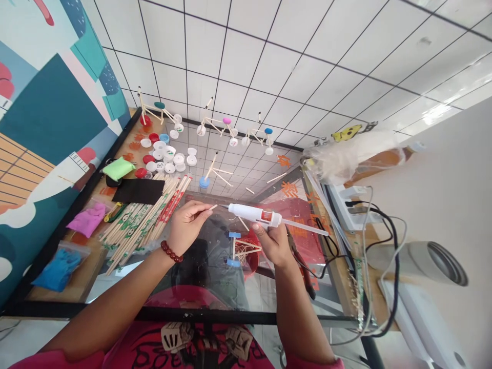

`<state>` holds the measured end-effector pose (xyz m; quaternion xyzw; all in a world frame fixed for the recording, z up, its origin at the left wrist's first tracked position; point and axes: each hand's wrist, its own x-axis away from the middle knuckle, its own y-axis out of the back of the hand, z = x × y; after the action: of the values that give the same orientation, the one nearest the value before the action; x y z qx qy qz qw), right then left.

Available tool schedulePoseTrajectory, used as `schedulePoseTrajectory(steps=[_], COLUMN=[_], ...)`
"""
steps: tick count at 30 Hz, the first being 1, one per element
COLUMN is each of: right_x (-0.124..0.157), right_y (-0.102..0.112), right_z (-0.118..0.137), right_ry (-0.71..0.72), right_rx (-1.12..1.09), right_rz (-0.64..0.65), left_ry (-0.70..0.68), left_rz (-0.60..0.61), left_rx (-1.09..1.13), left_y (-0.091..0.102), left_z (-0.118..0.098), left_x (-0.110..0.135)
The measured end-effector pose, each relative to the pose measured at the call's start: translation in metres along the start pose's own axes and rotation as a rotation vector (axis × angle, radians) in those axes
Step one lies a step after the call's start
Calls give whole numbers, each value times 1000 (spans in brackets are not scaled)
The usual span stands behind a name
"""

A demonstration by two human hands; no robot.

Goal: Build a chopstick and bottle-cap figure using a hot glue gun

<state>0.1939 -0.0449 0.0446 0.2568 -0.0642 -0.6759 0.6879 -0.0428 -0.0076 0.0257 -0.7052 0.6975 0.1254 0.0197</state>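
My left hand (189, 224) is closed in a pinch on a short wooden stick (213, 207). My right hand (274, 245) grips a white hot glue gun (248, 212), with a clear glue stick (307, 226) poking out of its back. The gun's nozzle points left, close to the tip of the short stick; whether they touch I cannot tell. Below the gun lies a small stick frame (246, 248) with blue caps at one end. Farther back, another stick frame (212, 171) stands by a blue cap (204, 182).
Wooden chopsticks (134, 223) and a black sheet (139, 191) lie left, near several bottle caps (169, 154). Bagged green (118, 168), pink (87, 219) and blue clay (61, 267) line the left edge. Stick-and-cap models (219, 125) stand behind. Pliers (302, 264) and cables (392, 246) are right.
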Motion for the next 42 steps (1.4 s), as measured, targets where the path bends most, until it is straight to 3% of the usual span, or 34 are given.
schedulePoseTrajectory(steps=[22, 33, 42], right_x=[2, 2, 5], right_y=[-4, -4, -4], right_z=[-3, -4, -7], right_ry=[-28, -3, -36], right_rx=[-29, -72, -89], right_rz=[-10, -4, -48], left_ry=[27, 165, 79], left_rz=[20, 69, 161], left_rx=[-15, 170, 69], left_y=[-1, -2, -3], left_z=[1, 6, -2], left_x=[2, 3, 6])
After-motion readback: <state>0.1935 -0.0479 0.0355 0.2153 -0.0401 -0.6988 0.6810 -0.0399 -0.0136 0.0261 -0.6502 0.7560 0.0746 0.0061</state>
